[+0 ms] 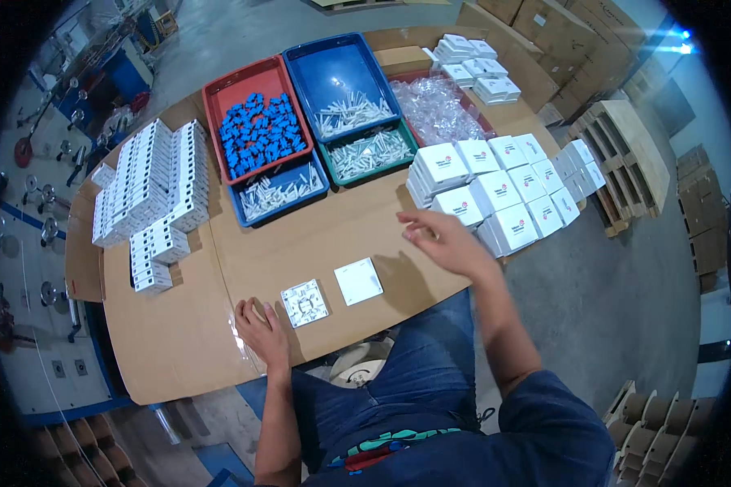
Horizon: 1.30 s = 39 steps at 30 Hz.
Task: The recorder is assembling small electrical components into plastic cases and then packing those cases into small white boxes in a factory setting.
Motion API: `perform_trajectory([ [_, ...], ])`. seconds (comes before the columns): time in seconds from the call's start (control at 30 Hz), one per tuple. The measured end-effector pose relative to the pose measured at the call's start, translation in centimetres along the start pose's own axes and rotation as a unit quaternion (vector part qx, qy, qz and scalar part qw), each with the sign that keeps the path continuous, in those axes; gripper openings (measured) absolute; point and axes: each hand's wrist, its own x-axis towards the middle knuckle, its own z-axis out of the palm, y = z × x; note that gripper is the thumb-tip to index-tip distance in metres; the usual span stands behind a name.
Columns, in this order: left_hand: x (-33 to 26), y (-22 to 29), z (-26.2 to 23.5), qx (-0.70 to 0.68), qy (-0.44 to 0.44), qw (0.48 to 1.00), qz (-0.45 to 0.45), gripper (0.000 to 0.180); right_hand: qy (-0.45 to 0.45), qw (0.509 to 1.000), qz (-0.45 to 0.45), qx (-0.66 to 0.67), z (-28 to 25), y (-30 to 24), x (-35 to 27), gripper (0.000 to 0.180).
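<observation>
Two square white plastic plates lie on the cardboard table top in front of me. The left plate (pixel 304 303) shows a moulded, ribbed face; the right plate (pixel 358 281) shows a smooth, flat one. Just left of the ribbed plate, my left hand (pixel 263 331) rests on the cardboard, its fingers slightly bent and apart, holding nothing. My right hand (pixel 449 243) hovers over the table close to the stacked white boxes (pixel 495 192). Its fingers are loosely stretched out, and I see nothing in them.
Beyond the plates stand a red tray (pixel 211 96) of blue plastic parts, blue trays (pixel 333 53) and a green tray (pixel 348 183) with pale plugs or screws, and a bin of clear plastic bags (pixel 439 109). White block stacks (pixel 150 183) line the left; wooden pallets (pixel 625 158) stand right.
</observation>
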Motion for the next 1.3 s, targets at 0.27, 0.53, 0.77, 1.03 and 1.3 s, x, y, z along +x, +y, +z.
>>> perform_trajectory([
  [0.27, 0.3, 0.7, -0.2, 0.028, -0.029, 0.999, -0.019, 0.04, 0.098, 0.956, -0.013, -0.277, -13.2, 7.1, 13.6, 0.029],
  [0.53, 0.4, 1.1, 0.1, 0.056, -0.036, 0.997, -0.028, 0.043, -0.069, 0.875, 0.122, -0.464, -16.0, 16.7, 24.8, 0.022],
  [0.77, 0.5, 1.1, -0.2, 0.064, -0.042, 0.996, -0.034, 0.045, -0.171, 0.921, 0.084, -0.341, -13.0, 20.9, 28.5, 0.036],
  [1.03, 0.9, 2.1, 0.3, 0.07, -0.061, 0.995, -0.031, 0.048, -0.083, 0.887, 0.148, -0.43, -17.7, 24.3, 27.8, 0.037],
  [1.3, 0.9, 1.3, 0.3, 0.088, -0.051, 0.994, -0.036, 0.048, -0.02, 0.926, 0.185, -0.329, -17.6, 18.6, 31.8, 0.027],
])
